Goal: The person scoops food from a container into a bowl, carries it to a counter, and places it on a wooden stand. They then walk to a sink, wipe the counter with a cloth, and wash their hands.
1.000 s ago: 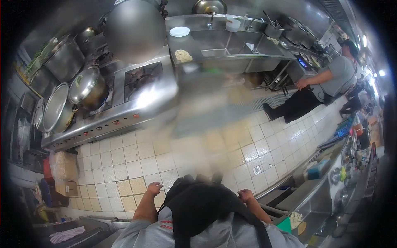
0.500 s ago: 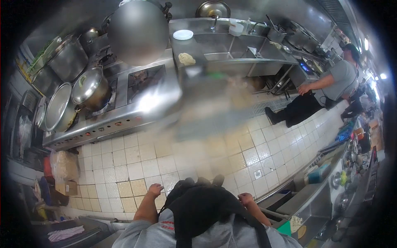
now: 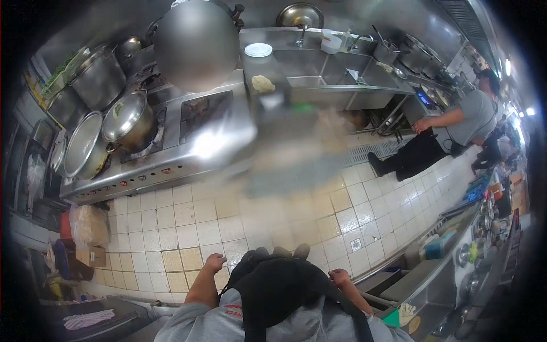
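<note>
Both hands empty: our left hand [image 3: 215, 262] and right hand [image 3: 339, 277] hang loosely curled at the black apron [image 3: 273, 290], holding nothing, so we keep elbows in, clear of the worktop [image 3: 421, 279] edge just beside the right.

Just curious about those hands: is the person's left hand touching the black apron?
Cannot tell. In the head view the left hand sits right beside the black apron, but its fingers curl out of sight, so no contact or gap shows plainly.
</note>
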{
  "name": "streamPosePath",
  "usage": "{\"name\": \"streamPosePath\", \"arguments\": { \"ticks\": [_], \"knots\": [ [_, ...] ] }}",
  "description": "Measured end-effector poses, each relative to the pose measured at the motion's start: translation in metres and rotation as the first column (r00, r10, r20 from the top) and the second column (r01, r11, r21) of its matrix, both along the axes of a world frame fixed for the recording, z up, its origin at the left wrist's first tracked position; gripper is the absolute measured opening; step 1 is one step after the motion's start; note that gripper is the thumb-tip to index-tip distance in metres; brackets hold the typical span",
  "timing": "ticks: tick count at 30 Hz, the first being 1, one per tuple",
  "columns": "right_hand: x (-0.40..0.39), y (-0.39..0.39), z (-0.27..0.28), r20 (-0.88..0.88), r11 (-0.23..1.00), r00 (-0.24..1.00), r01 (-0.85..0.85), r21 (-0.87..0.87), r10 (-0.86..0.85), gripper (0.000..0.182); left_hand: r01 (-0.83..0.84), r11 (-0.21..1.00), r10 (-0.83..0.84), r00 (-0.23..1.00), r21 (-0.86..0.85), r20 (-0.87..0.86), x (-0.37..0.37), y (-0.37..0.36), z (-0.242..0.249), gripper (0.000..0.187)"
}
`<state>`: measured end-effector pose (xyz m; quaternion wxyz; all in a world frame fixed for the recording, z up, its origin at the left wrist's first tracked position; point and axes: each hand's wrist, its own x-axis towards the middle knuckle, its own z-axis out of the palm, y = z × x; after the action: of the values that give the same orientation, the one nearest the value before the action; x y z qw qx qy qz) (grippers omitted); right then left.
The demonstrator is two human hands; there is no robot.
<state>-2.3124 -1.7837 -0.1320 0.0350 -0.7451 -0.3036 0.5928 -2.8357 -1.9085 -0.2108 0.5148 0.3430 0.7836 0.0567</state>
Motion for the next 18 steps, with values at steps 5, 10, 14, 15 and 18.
{"name": "streamPosePath", "arguments": {
  "ticks": [5, 10, 14, 15, 18],
  "knots": [
    [0.002, 0.005, -0.001, -0.011, 0.999, 0.999, -0.046, -0.013, 0.045, 0.024, 0.296, 0.953, -0.289, 0.952, 0.060, -0.103, -0.004, -0.001, 0.000, 0.029],
    [0.000, 0.007, -0.003, -0.042, 1.000, 0.999, -0.015, -0.024, 0.014, 0.022, 0.014, 1.000, -0.014, 1.000, -0.026, -0.005, 0.001, 0.004, 0.003, 0.028],
    [-0.003, 0.008, 0.007, -0.038, 0.999, 0.999, -0.035, -0.038, 0.034, 0.021, -0.002, 1.000, 0.001, 0.999, 0.019, 0.054, -0.002, 0.000, -0.001, 0.029],
    [-0.001, 0.006, 0.003, -0.047, 0.999, 0.998, -0.033, -0.020, 0.032, 0.021, 0.000, 1.000, -0.001, 0.999, 0.019, 0.054, -0.003, -0.001, -0.006, 0.029],
    [-0.001, 0.008, 0.001, -0.041, 0.999, 0.998, -0.048, -0.017, 0.047, 0.020, 0.005, 1.000, -0.004, 0.999, -0.015, 0.053, -0.001, 0.003, 0.003, 0.030]
  ]
}}
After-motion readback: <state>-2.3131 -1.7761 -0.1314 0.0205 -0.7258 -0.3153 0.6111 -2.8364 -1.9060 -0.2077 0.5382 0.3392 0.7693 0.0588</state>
